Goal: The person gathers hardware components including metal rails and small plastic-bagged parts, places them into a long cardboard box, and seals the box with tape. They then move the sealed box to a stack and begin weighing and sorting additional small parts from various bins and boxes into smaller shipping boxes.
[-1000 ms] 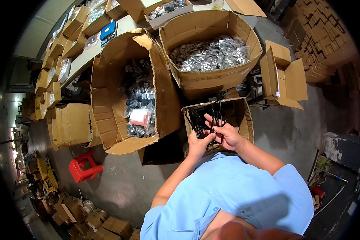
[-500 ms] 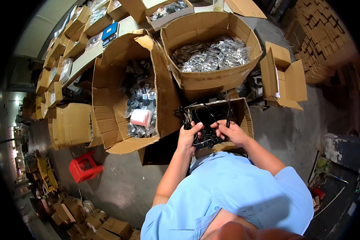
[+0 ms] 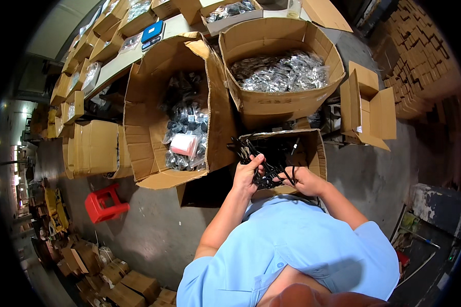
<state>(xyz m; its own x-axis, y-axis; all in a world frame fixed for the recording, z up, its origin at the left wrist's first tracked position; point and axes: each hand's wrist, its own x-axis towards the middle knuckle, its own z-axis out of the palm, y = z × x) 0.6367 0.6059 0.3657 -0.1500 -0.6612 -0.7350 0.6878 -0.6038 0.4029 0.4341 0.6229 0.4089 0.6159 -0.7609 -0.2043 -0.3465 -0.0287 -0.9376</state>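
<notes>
My left hand (image 3: 246,176) is closed around a bunch of thin black cables (image 3: 244,149), whose loops stick up above the thumb. Beside it, my right hand (image 3: 305,182) has its fingers bent at the lower part of the bunch, with a black cable loop across them. Both hands are over the near edge of an open cardboard box (image 3: 320,153) in front of me. Its inside is dark, and a slim piece with a white part (image 3: 295,147) shows there.
Left stands a tall carton (image 3: 143,110) with bagged dark parts and a red-and-white packet (image 3: 183,145). Ahead, another carton (image 3: 281,107) holds clear bags. An open box (image 3: 381,112) is at right, a red stool (image 3: 106,203) on the floor at left, a blue-topped scale (image 3: 152,33) on the table.
My right hand has drawn down and toward me, and the cables now hang lower between both hands. The box's inside is less covered. The view has shifted slightly.
</notes>
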